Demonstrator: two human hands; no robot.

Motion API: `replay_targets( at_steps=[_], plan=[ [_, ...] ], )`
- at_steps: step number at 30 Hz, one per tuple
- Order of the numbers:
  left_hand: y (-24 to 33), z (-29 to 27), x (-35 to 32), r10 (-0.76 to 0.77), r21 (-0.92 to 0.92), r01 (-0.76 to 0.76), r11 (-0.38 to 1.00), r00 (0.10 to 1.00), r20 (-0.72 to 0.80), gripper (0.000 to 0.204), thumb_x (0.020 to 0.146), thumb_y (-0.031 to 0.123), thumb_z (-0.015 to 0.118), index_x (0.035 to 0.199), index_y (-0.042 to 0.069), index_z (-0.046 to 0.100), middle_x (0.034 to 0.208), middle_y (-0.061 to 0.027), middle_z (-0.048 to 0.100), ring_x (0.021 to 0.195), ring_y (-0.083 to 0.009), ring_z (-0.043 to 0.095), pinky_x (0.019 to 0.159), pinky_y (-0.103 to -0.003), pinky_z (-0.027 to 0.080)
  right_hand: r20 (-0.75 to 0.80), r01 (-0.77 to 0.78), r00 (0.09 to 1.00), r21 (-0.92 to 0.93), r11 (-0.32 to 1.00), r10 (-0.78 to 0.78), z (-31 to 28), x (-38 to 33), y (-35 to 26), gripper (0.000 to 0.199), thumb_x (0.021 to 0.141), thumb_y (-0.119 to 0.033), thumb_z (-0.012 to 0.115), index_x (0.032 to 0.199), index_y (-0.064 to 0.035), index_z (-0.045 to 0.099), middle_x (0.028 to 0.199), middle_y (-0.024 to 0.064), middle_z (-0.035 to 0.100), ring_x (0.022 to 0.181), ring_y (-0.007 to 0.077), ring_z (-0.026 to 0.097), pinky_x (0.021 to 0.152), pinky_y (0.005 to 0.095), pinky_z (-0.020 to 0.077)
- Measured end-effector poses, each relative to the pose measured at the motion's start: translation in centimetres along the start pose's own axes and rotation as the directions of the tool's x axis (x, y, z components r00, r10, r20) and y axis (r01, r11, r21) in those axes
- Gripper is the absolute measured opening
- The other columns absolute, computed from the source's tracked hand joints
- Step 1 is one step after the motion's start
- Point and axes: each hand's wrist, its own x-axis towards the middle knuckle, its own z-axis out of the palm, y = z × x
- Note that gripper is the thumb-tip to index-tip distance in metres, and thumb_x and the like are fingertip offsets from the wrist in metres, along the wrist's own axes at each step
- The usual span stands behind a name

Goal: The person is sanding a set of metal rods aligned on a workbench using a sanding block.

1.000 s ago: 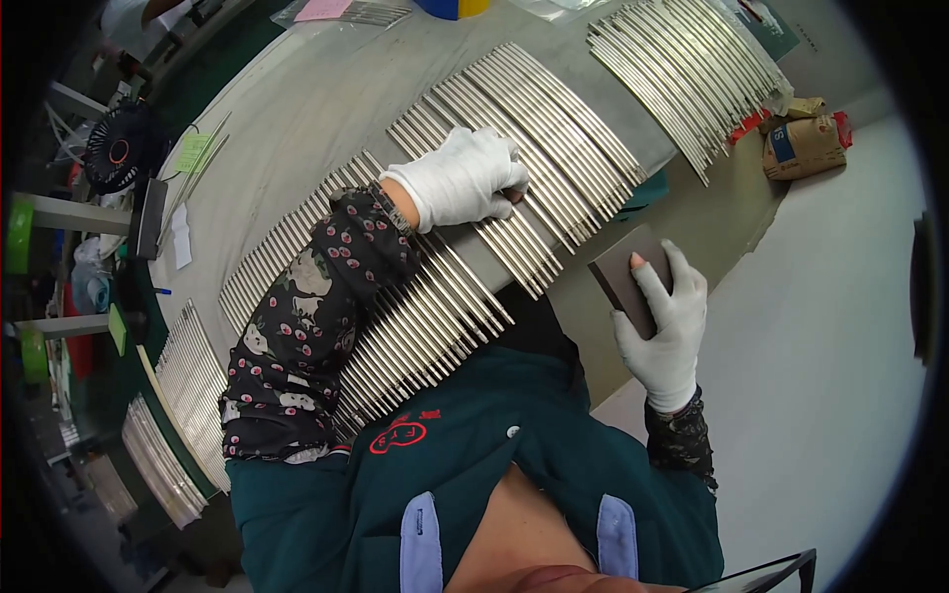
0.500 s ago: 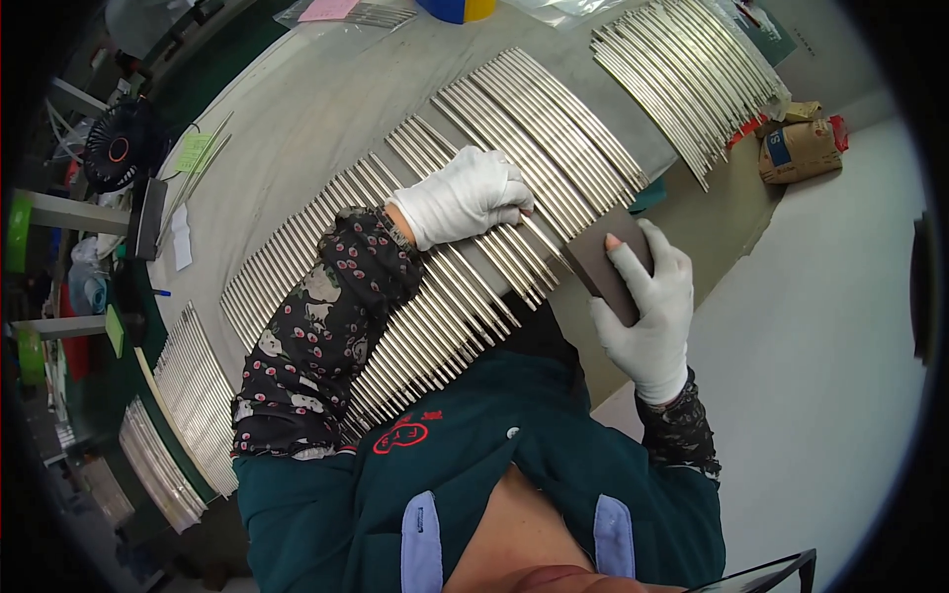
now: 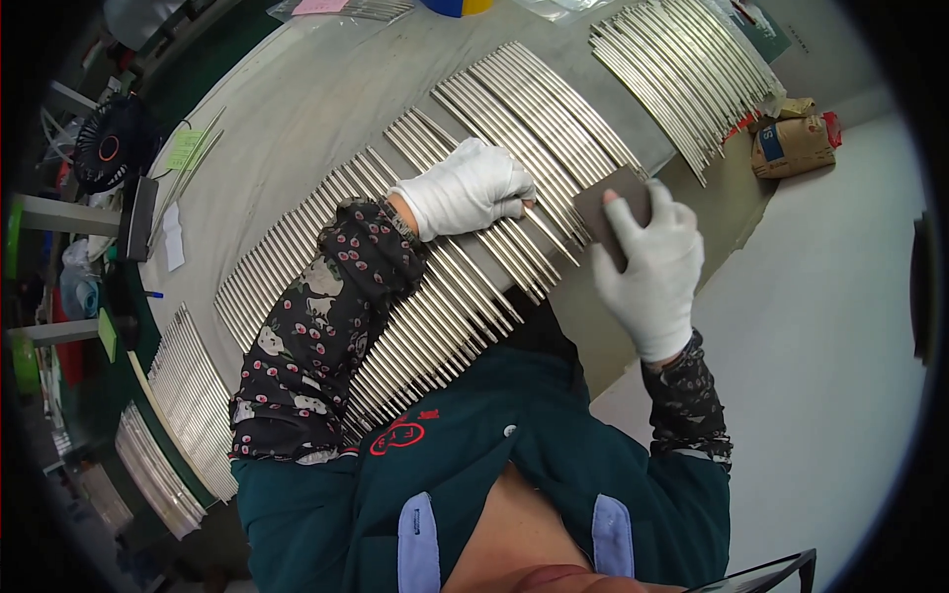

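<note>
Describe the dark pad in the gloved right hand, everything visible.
The dark pad is a thin, flat, roughly rectangular piece, brownish-grey and matte, looking like abrasive or sponge sheet. The white-gloved right hand grips it, fingers covering its lower part, one fingertip on its face. Its left edge meets the ends of the shiny metal rods laid in a row on the grey table.

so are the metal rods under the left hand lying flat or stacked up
Lying flat: the metal rods sit side by side in one layer on the table, left hand resting on them.

Grey worktable [image 3: 297, 109] above pale floor [image 3: 820, 326], black fan [image 3: 111, 148] at left.
</note>
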Motion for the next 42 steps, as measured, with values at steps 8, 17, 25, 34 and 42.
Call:
replay_targets(
  at_steps=[8,17,25,34,42],
  plan=[
    [0.1,-0.1,0.4,-0.045,-0.02,0.045,0.999,0.999,0.022,0.015,0.083,0.023,0.066,0.085,0.008,0.066,0.075,-0.0092,0.064,0.075,-0.0284,0.063,0.075,-0.038,0.047,-0.031,-0.019,0.999,-0.023,1.0,0.018,0.3,0.7,0.2,0.049,0.066,-0.023,0.073,0.113,-0.0126,0.062,0.117,0.0221,0.051,0.094,0.0347,0.053,0.073,0.0426,0.0465],
    [0.0,-0.3,0.4,-0.004,-0.009,0.004,1.0,1.0,0.001,0.016,0.081,0.023,0.067,0.085,0.008,0.066,0.074,-0.0098,0.064,0.075,-0.0293,0.063,0.072,-0.039,0.047,-0.095,-0.093,0.992,-0.06,0.994,0.087,0.0,0.5,0.9,0.047,0.066,-0.023,0.071,0.111,-0.0129,0.062,0.118,0.0211,0.051,0.094,0.0349,0.053,0.074,0.0425,0.0455],
    [-0.1,-0.4,0.5,-0.048,-0.024,0.048,0.999,0.998,0.033,0.014,0.082,0.022,0.067,0.086,0.009,0.066,0.076,-0.0097,0.064,0.077,-0.0287,0.063,0.074,-0.039,0.046,-0.117,-0.05,0.992,-0.073,0.996,0.041,-0.6,-0.1,1.0,0.047,0.067,-0.024,0.072,0.111,-0.0144,0.062,0.118,0.0218,0.051,0.091,0.0342,0.054,0.071,0.0416,0.0469],
    [0.0,-0.2,0.3,-0.056,-0.032,0.057,0.998,0.998,0.032,0.015,0.082,0.024,0.066,0.086,0.009,0.066,0.077,-0.0088,0.065,0.078,-0.0278,0.063,0.078,-0.039,0.046,0.023,0.031,0.999,0.065,0.997,-0.033,-1.3,-1.5,-1.4,0.047,0.064,-0.024,0.075,0.108,-0.015,0.063,0.117,0.02,0.05,0.092,0.0334,0.056,0.069,0.0424,0.0474],
    [0.1,-0.1,0.4,-0.063,-0.03,0.064,0.997,0.997,0.044,0.016,0.082,0.024,0.066,0.085,0.009,0.066,0.077,-0.0092,0.065,0.078,-0.0284,0.063,0.077,-0.04,0.046,-0.031,-0.017,0.999,0.045,0.999,0.018,-1.6,-2.1,-1.0,0.051,0.064,-0.023,0.074,0.112,-0.0133,0.062,0.119,0.0217,0.051,0.098,0.0341,0.053,0.082,0.0442,0.045]
  ],
)
